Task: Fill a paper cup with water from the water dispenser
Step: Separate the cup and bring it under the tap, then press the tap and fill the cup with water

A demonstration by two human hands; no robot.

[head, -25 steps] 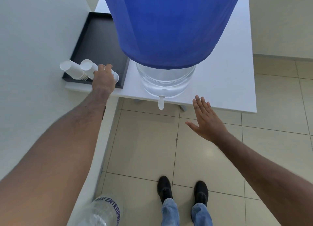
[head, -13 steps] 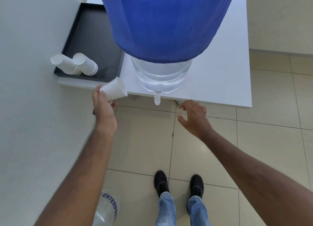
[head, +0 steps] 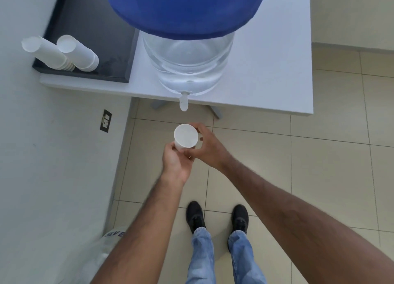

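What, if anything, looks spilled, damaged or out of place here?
Nothing spilled or damaged. The only oddity: the spare cup stacks lie tipped on their sides in the black tray rather than standing. The paper cup looks intact.

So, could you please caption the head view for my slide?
Both hands hold an empty paper cup below the dispenser tap.

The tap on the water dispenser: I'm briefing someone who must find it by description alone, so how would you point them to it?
Start at the big water bottle under a blue cover on the white table. At its base, a small white tap juts past the table's front edge, over the floor. The paper cups on the black tray are also white but lie on their sides, left.
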